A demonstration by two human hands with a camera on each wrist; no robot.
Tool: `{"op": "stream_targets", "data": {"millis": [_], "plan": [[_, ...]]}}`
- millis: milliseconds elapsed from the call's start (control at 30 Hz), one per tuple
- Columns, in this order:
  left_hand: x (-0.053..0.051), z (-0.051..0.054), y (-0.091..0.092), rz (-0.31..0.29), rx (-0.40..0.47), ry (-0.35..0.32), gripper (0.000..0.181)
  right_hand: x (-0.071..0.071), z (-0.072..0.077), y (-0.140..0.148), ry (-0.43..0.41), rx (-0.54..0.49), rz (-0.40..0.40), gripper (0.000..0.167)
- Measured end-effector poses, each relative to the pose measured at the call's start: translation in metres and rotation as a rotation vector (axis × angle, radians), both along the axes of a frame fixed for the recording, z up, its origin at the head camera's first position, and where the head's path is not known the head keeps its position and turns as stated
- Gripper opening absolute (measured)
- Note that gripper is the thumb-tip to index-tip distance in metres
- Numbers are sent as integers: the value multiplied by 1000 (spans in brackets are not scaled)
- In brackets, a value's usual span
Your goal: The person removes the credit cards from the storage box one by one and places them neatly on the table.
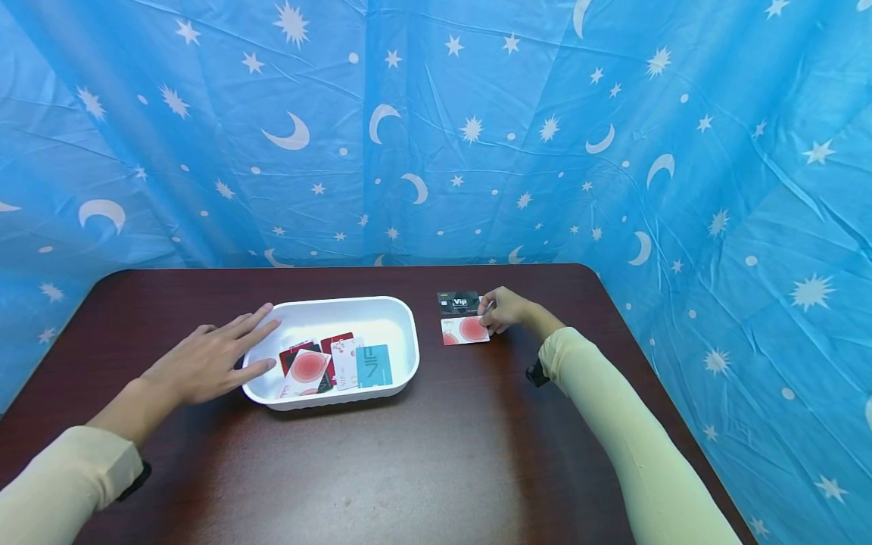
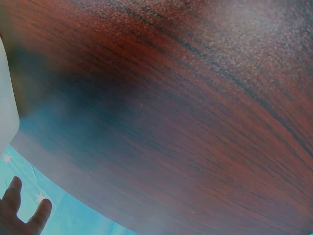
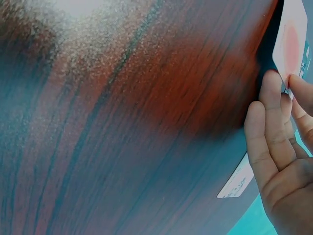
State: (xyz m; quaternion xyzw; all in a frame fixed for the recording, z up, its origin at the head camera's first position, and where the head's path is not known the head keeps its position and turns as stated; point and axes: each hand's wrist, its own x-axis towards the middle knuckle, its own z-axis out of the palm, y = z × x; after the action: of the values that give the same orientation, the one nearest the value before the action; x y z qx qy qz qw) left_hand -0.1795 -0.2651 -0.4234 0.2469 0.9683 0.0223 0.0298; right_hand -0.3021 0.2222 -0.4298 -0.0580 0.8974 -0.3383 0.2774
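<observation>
In the head view, my left hand (image 1: 204, 362) rests at the left rim of a white plastic tray (image 1: 402, 318), its fingers straight and spread. Several cards lie overlapping inside, among them a white card with a pink circle (image 1: 309, 366), a blue VIP card (image 1: 374, 366) and a white patterned card (image 1: 344, 363). My right hand (image 1: 507, 309) pinches the right edge of another white card with a pink circle (image 1: 463, 331), between thumb and fingers in the right wrist view. A black Vip card (image 1: 458, 303) lies just behind it. Partly hidden by the fingers is a pale card (image 3: 237, 181).
All this stands on a dark red-brown wooden table (image 1: 422, 469) with rounded far corners. A blue curtain (image 1: 422, 136) with white moons and stars hangs behind the table and along its right side.
</observation>
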Motion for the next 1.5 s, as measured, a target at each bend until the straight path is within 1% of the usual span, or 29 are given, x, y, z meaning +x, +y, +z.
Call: {"op": "stream_targets", "data": {"millis": [100,200,467,600,700,767,900,967,1067,1167,1367,1500], "plan": [[0,0,0,1,-2,2,78,1,1,-2,9,12,8,11],[1,0,0,2,-3,7,78,1,2,-2,7,15,-1,11],[0,-1,0,-2,2,11,78,0,3,-2,-18,14,6,9],[1,0,-1,2,2,4,78,-1,5,-2,-25,7,8,12],[1,0,0,1,4,-1,78,-2,7,-2,20,-10,-7,14],[1,0,0,1,5,-1,78,-5,9,-2,77,-39,-18,15],[0,0,1,3,3,-1,78,-12,10,-5,193,-93,-75,15],[1,1,1,3,1,1,78,-16,9,-7,244,-85,-102,15],[1,0,0,3,2,4,78,-20,8,-13,294,-46,-134,19],[1,0,0,2,1,10,78,-24,6,-18,315,-4,-128,26],[1,-1,0,1,3,9,79,-29,3,-25,309,33,-96,37],[1,-1,0,-5,4,11,78,-32,2,-28,300,46,-81,40]]}}
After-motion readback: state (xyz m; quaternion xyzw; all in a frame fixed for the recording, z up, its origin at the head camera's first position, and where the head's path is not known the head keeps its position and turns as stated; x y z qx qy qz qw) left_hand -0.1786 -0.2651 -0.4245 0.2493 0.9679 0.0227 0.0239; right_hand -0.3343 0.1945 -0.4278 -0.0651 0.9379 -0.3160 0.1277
